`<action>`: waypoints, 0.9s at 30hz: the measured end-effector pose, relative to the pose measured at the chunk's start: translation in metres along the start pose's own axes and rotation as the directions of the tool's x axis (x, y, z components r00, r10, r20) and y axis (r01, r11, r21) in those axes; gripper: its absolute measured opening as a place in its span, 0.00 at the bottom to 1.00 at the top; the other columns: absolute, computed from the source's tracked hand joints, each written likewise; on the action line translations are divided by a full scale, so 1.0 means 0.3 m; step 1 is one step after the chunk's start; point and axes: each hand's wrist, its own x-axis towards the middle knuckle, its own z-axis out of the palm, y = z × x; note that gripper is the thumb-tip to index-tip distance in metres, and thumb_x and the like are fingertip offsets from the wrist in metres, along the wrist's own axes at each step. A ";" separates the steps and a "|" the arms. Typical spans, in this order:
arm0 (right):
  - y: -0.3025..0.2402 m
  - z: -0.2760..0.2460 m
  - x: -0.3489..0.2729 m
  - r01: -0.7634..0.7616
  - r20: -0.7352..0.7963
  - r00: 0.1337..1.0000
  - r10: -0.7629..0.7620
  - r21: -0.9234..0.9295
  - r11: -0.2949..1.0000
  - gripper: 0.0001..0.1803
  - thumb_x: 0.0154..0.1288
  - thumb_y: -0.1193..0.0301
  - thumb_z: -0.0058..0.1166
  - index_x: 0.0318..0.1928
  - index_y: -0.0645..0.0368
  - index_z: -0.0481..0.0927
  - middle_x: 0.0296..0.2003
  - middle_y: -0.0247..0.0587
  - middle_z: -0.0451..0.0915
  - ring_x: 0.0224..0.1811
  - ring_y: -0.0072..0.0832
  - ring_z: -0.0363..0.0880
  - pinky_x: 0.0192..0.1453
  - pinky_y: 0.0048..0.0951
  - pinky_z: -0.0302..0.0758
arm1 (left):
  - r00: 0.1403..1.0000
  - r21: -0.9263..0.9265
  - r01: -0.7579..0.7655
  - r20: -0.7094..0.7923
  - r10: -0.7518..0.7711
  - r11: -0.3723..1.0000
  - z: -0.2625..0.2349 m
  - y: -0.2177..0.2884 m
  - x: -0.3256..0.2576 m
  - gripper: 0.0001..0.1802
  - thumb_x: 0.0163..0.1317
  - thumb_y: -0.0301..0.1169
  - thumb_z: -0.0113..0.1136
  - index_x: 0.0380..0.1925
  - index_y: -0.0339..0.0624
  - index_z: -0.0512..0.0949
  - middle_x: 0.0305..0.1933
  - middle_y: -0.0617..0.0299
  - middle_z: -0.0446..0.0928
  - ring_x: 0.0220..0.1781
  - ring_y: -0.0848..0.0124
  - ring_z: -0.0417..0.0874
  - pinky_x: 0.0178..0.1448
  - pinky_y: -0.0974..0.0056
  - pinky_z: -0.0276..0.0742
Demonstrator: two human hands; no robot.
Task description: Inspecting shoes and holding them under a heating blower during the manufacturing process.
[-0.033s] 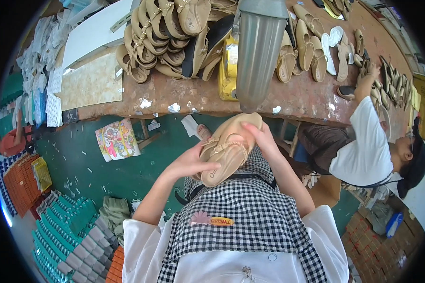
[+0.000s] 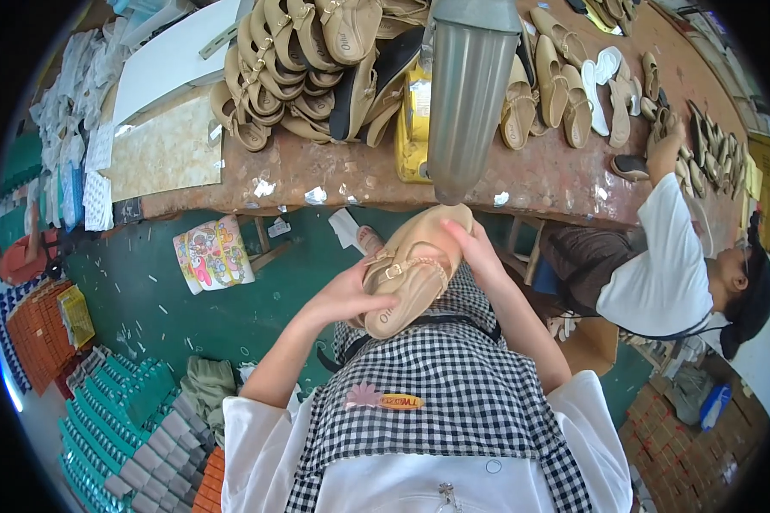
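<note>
A beige closed-toe slip-on shoe [image 2: 417, 286] with a braided strap and a small buckle is held between my two hands in front of my apron. Its heel end points toward me and its toe end away. My left hand [image 2: 346, 295] wraps the left side near the heel, with the thumb lying over the insole. At the toe end my right hand [image 2: 477, 250] grips the right side, its thumb pressed on the upper. Directly beyond the toe hangs the rounded lower end of a grey metal tube [image 2: 470, 111]. The fingers under the shoe are hidden.
Beyond the tube runs a worn brown table [image 2: 342, 175]. A heap of beige shoes [image 2: 282, 73] lies on its left, beside a yellow device [image 2: 414, 128]. More shoes [image 2: 552, 85] lie to the right, where a co-worker [image 2: 667, 265] reaches in. Teal stacks [image 2: 115, 419] stand at lower left.
The co-worker's hand at the far right has shifted very slightly. My hands and the shoe are almost exactly where they were.
</note>
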 end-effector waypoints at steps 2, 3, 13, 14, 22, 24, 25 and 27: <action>0.040 -0.020 0.018 0.004 0.007 1.000 -0.005 0.175 0.985 0.29 0.65 0.57 0.45 0.60 0.62 0.61 0.57 0.41 0.66 0.58 0.28 0.64 0.57 0.29 0.64 | 0.999 -0.003 0.031 -0.021 -0.031 1.000 0.002 0.001 0.007 0.38 0.51 0.33 0.61 0.59 0.30 0.57 0.54 0.55 0.69 0.54 0.72 0.71 0.58 0.68 0.66; 0.004 -0.018 0.003 -0.030 0.031 0.999 0.025 0.179 0.983 0.31 0.68 0.53 0.39 0.63 0.59 0.56 0.62 0.39 0.59 0.62 0.29 0.59 0.59 0.32 0.62 | 0.993 -0.217 0.112 -0.017 -0.118 0.970 -0.002 -0.008 0.010 0.37 0.51 0.32 0.61 0.59 0.30 0.57 0.54 0.55 0.68 0.53 0.72 0.71 0.58 0.69 0.66; 0.016 -0.237 -0.034 0.182 -0.351 0.926 -0.139 0.092 0.979 0.24 0.68 0.59 0.41 0.59 0.58 0.64 0.57 0.40 0.66 0.58 0.29 0.65 0.57 0.31 0.65 | 0.917 -0.962 0.222 0.149 -0.370 0.162 0.156 -0.048 0.123 0.21 0.65 0.39 0.46 0.53 0.38 0.67 0.48 0.54 0.75 0.45 0.66 0.79 0.49 0.61 0.77; 0.019 -0.246 -0.039 0.175 -0.360 0.923 -0.136 0.080 0.981 0.24 0.67 0.58 0.43 0.58 0.57 0.67 0.56 0.39 0.68 0.57 0.29 0.66 0.56 0.30 0.65 | 0.917 -0.962 0.221 0.149 -0.371 0.162 0.166 -0.046 0.133 0.21 0.65 0.39 0.46 0.53 0.38 0.67 0.48 0.54 0.75 0.45 0.66 0.79 0.49 0.61 0.77; 0.052 -0.283 -0.048 0.189 -0.307 0.920 -0.242 -0.193 0.963 0.20 0.67 0.63 0.43 0.56 0.58 0.69 0.52 0.36 0.71 0.53 0.24 0.69 0.56 0.25 0.64 | 0.941 -0.905 0.228 0.300 -0.159 -0.360 0.154 0.043 0.156 0.26 0.65 0.45 0.40 0.56 0.38 0.64 0.53 0.46 0.69 0.50 0.56 0.76 0.47 0.57 0.79; 0.055 -0.278 -0.043 0.254 -0.283 0.901 -0.328 -0.267 0.930 0.18 0.66 0.67 0.45 0.54 0.62 0.70 0.48 0.35 0.74 0.47 0.19 0.70 0.54 0.22 0.65 | 0.950 -0.863 0.239 0.303 -0.077 -0.445 0.144 0.043 0.148 0.27 0.66 0.46 0.39 0.57 0.38 0.63 0.53 0.46 0.69 0.50 0.57 0.75 0.47 0.56 0.79; 0.055 -0.279 -0.041 0.254 -0.280 0.902 -0.327 -0.268 0.929 0.18 0.66 0.67 0.45 0.54 0.62 0.70 0.48 0.35 0.74 0.47 0.19 0.70 0.54 0.22 0.65 | 0.960 -0.883 0.228 0.274 -0.056 -0.411 0.138 0.031 0.138 0.25 0.65 0.43 0.42 0.56 0.37 0.63 0.54 0.47 0.69 0.50 0.59 0.75 0.50 0.58 0.78; 0.036 -0.267 -0.035 0.288 -0.223 0.902 -0.371 -0.330 0.899 0.20 0.66 0.65 0.46 0.54 0.62 0.69 0.48 0.36 0.74 0.47 0.21 0.71 0.51 0.23 0.69 | 0.967 -0.993 0.102 0.113 -0.228 -0.057 0.133 0.001 0.122 0.26 0.64 0.40 0.45 0.57 0.36 0.62 0.54 0.48 0.68 0.51 0.61 0.75 0.52 0.60 0.75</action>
